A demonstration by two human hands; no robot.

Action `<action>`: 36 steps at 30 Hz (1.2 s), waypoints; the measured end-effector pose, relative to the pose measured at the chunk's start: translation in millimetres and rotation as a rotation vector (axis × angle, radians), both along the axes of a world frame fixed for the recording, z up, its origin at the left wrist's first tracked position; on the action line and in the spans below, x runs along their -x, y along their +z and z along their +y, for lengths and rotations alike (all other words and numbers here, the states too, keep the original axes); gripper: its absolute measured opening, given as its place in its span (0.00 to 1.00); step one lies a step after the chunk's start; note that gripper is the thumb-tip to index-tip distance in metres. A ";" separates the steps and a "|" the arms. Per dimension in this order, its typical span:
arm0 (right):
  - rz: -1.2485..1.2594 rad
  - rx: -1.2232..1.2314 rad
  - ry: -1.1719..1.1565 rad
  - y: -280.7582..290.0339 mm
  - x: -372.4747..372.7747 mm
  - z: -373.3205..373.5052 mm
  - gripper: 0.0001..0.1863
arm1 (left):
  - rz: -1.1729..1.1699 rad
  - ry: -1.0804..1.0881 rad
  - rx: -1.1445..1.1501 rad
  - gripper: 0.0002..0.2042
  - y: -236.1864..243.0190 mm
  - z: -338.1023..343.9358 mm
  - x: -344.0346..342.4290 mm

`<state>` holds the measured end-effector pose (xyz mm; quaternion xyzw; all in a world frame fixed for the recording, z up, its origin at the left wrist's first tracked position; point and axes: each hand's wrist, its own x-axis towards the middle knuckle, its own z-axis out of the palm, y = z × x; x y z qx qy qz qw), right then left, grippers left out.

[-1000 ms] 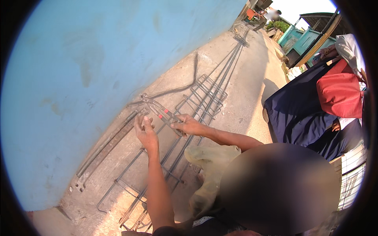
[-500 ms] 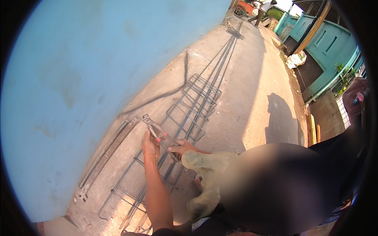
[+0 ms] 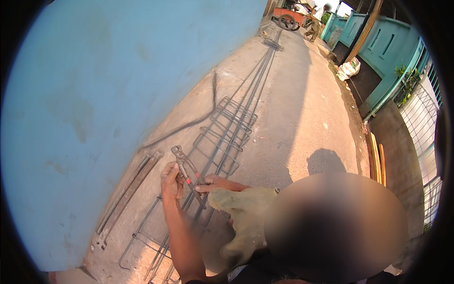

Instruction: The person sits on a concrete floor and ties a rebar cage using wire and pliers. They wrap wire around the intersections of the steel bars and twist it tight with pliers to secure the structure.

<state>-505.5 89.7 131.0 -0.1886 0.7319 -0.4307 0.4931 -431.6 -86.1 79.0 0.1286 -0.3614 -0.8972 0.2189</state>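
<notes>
My right hand grips the handles of a pair of end-cutting pincers, which have red bands. Their jaws point up and away from me. Beside the pincers, just below the jaws, is my left hand, its fingers curled together. Whatever those fingers may hold is too small to make out. Beneath both hands runs a long bundle of steel reinforcing bars with bent rectangular stirrups, lying on the concrete. Part of the bars is hidden by my left forearm.
A blue wall borders the left side. Along it lie metal bars and a bundle of thin dark wire. Far ahead, a person stands by an orange cart. A large blurred dark shape covers the lower right.
The view has shifted, bringing more of the cart and the right-hand fence into sight. My left hand has moved slightly left against the pincers. My right hand keeps its grip.
</notes>
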 end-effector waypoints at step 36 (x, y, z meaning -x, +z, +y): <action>0.858 0.222 0.098 -21.3 116.3 -98.5 0.36 | -0.230 0.472 -0.123 0.06 -1.2 -0.1 -16.2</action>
